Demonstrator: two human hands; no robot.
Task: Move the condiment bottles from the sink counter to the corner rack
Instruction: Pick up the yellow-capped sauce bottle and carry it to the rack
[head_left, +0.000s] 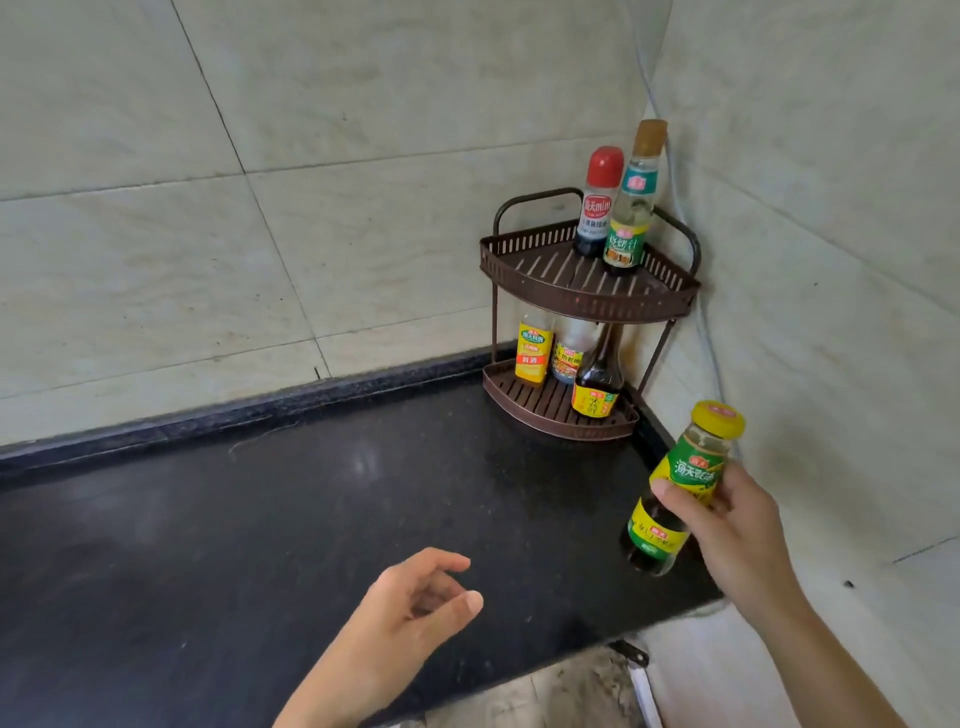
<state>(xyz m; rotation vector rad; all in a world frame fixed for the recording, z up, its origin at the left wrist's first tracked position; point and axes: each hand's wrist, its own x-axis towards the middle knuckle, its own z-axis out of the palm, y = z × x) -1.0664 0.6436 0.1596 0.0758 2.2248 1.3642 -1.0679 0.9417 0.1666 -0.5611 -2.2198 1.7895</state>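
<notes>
Currently the right hand (735, 530) grips a yellow-capped bottle (693, 470) around its middle, thumb across the green-and-yellow label, fingers wrapped behind. The bottle is tilted, cap toward the wall, and held in the air above the right end of the dark bench (234, 519), near the corner rack (587, 304) but apart from it. Its contents are dark and there is a second label lower down.

The left hand (410, 608) hovers over the bench, palm turned inward, fingers loosely curled, holding nothing.

The rack is brown metal with two tiers and stands on the bench in the corner of the tiled walls (363, 234).
- Upper tier: a red-capped bottle (597, 208) and a tan-capped bottle (631, 223), both upright at the back, touching or nearly so.
- Lower tier: a yellow-labelled bottle (533, 353) at left, a clear bottle (569, 358) behind, and a dark glass bottle (597, 382) in front, all upright, tops hidden by the upper tier.
</notes>
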